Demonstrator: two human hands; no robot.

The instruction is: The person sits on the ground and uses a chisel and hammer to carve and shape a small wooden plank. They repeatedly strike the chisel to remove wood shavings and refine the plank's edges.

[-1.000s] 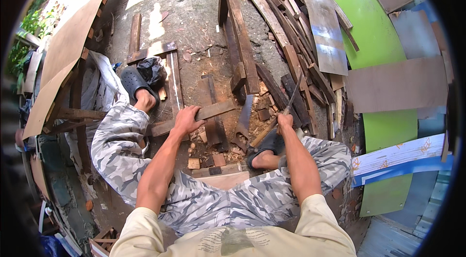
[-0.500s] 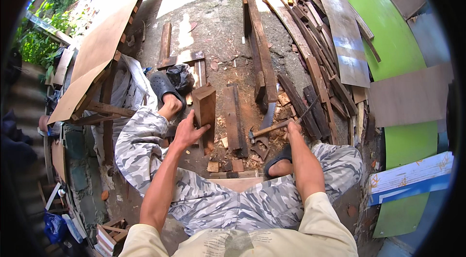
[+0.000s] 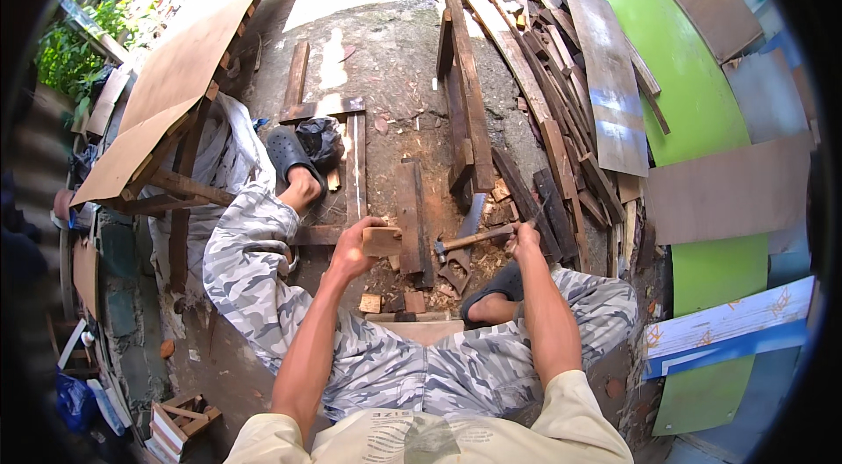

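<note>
My left hand (image 3: 354,250) is wrapped round a short brown wood block (image 3: 382,242), one end of it facing me. In my right hand (image 3: 526,240) is a hammer (image 3: 478,239), its wooden handle lying sideways and its head pointing left. A thin dark rod also showed at that hand earlier; now it is hard to make out. Between my hands a dark wood beam (image 3: 410,218) lies on the ground. Beyond the hammer rests a handsaw (image 3: 472,215), its blade pointing away from me.
Wood offcuts (image 3: 371,303) and shavings lie before my knees. A long upright plank frame (image 3: 467,69) stands ahead. To the right are a lumber pile (image 3: 561,69) and green panels (image 3: 684,60). A sheet-topped bench (image 3: 175,69) stands left, near a black plastic bag (image 3: 321,141).
The wood block has turned from standing tall to end-on towards me, and my left hand has shifted slightly right with it. The hammer has moved a little left and down.
</note>
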